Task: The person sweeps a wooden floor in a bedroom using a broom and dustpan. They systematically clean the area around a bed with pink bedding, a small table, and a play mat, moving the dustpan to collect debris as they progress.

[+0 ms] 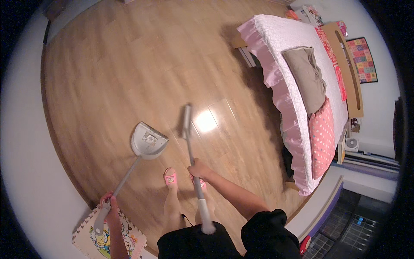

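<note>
My left hand (111,206) is closed round the grey handle of a long-handled dustpan (149,149). The pan lies at the floor ahead of me, left of centre, with some small light-coloured litter in it. My right hand (199,169) grips the pole of a broom (191,149), whose white upper end reaches back toward my body. The broom's narrow head (187,121) is at the floor to the right of the dustpan, apart from it and slightly blurred.
A bed (297,86) with a pink frilled cover stands on the right, bearing a brown pillow (307,77) and a pink dotted pillow (322,140). A patterned foam mat (131,233) lies at lower left by the wall. My feet wear pink slippers (170,176).
</note>
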A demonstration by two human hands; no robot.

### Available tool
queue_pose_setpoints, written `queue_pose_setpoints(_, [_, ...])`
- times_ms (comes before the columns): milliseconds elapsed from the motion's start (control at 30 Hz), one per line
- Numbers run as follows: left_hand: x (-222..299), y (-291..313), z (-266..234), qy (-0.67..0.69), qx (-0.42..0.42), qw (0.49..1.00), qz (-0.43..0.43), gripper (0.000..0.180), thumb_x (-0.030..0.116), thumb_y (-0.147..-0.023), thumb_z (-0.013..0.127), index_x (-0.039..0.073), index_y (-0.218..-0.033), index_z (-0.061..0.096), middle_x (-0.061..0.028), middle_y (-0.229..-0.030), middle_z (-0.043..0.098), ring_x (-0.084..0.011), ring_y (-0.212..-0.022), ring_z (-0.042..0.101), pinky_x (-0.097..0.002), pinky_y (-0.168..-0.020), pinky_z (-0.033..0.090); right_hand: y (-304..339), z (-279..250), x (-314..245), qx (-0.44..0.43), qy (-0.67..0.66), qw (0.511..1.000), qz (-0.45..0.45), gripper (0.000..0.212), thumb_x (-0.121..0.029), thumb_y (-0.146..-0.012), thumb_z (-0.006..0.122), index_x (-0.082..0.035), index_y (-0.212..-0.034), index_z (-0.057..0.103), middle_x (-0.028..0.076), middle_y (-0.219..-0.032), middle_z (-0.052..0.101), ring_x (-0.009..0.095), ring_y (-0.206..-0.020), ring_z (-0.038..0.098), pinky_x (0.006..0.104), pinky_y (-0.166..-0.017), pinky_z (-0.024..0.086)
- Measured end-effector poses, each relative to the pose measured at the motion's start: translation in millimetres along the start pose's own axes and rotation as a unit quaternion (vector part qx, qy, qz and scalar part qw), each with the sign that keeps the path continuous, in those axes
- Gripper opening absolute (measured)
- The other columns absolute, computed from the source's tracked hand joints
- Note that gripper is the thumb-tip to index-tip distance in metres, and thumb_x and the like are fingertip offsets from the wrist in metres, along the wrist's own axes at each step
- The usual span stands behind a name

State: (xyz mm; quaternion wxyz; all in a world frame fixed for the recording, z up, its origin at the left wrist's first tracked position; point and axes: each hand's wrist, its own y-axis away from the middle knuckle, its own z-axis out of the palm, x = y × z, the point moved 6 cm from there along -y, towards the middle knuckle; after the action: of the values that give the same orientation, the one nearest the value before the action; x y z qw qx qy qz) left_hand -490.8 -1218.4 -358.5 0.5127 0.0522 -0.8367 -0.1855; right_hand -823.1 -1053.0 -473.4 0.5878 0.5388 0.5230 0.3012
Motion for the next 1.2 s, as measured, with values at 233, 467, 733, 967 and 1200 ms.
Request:
queue_pose_setpoints(233, [-10, -9, 19, -0.055, -0.023, 0.997, 0.042, 0.017, 0.009, -0.077, 0.054, 0.003, -0.091, 0.047, -0.0075, -0.097, 0.051, -0.0099, -0.074, 0.046, -0.0217, -0.06, 0.039, 44, -71, 61, 0.006, -0.042, 0.996, -0.084, 0.05, -0.007, -0.073, 0.05, 0.003, -0.118, 0.031, 0.008, -0.06, 0.052, 0.012, -0.044, 0.048, 0.0248, -0.037, 0.038])
queue_pose_setpoints(467, [-108, 98, 71, -0.138, -0.274, 0.909, -0.282, 0.014, 0.012, -0.079, 0.049, -0.001, -0.084, 0.051, -0.0082, -0.073, 0.056, -0.0141, -0.055, 0.053, -0.0251, -0.055, 0.044, 114, -134, 210, 0.163, -0.243, 0.955, 0.042, 0.044, -0.011, -0.077, 0.05, 0.0, -0.117, 0.034, 0.006, -0.056, 0.047, 0.011, -0.041, 0.043, 0.0237, -0.035, 0.035])
queue_pose_setpoints(733, [-5, 339, 335, 0.075, -0.566, 0.584, -0.577, 0.044, 0.029, -0.085, 0.043, 0.003, -0.118, 0.03, -0.0154, -0.102, 0.049, -0.0227, -0.083, 0.054, -0.034, -0.071, 0.047, 77, -197, 402, 0.358, -0.45, 0.809, 0.122, 0.024, -0.007, -0.077, 0.045, 0.002, -0.098, 0.038, 0.005, -0.052, 0.042, 0.013, -0.036, 0.04, 0.0257, -0.03, 0.032])
queue_pose_setpoints(967, [-54, 539, 485, -0.102, -0.673, 0.525, -0.51, 0.032, 0.023, -0.083, 0.046, 0.008, -0.11, 0.035, -0.0091, -0.081, 0.052, -0.0146, -0.057, 0.051, -0.0267, -0.048, 0.043, 83, -293, 580, 0.445, -0.558, 0.689, 0.126, 0.004, -0.004, -0.076, 0.043, -0.002, -0.073, 0.042, 0.005, -0.052, 0.042, 0.013, -0.034, 0.039, 0.0256, -0.029, 0.033])
queue_pose_setpoints(1200, [-95, 618, 639, -0.01, -0.629, 0.488, -0.605, 0.013, 0.017, -0.083, 0.044, 0.008, -0.091, 0.042, -0.0031, -0.066, 0.048, -0.0105, -0.046, 0.044, -0.0236, -0.04, 0.038, 29, -389, 713, 0.314, -0.76, 0.569, 0.013, 0.013, -0.016, -0.083, 0.037, -0.003, -0.078, 0.037, 0.008, -0.056, 0.046, 0.017, -0.044, 0.045, 0.0285, -0.04, 0.04])
